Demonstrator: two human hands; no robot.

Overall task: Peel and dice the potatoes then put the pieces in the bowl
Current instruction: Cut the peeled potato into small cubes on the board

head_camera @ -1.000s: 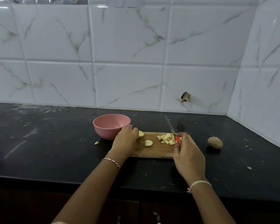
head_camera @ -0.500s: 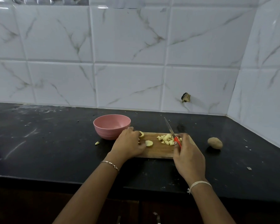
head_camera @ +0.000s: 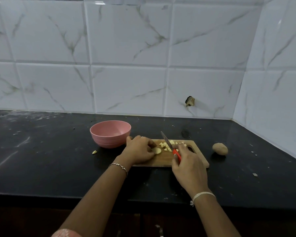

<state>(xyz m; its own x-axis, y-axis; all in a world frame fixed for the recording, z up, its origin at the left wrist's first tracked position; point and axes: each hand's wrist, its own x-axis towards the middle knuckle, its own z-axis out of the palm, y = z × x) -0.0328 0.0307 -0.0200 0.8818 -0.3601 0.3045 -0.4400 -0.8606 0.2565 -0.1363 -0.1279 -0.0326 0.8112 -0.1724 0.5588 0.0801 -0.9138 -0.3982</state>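
Note:
A wooden cutting board (head_camera: 162,160) lies on the black counter. My left hand (head_camera: 139,149) pinches a peeled potato slice (head_camera: 156,150) on the board's left part. My right hand (head_camera: 189,164) grips a red-handled knife (head_camera: 170,146), its blade raised and pointing away over a pile of diced potato pieces (head_camera: 168,145). An empty pink bowl (head_camera: 110,134) stands just left of the board. An unpeeled potato (head_camera: 220,148) lies right of the board.
A single potato bit (head_camera: 94,152) lies on the black counter (head_camera: 50,159) in front of the bowl. White tiled walls close the back and the right corner. Small scraps dot the counter at the right.
My left hand has slid right along the board and taken hold of the potato slice, covering the second piece near the bowl. My right hand and the knife have barely moved.

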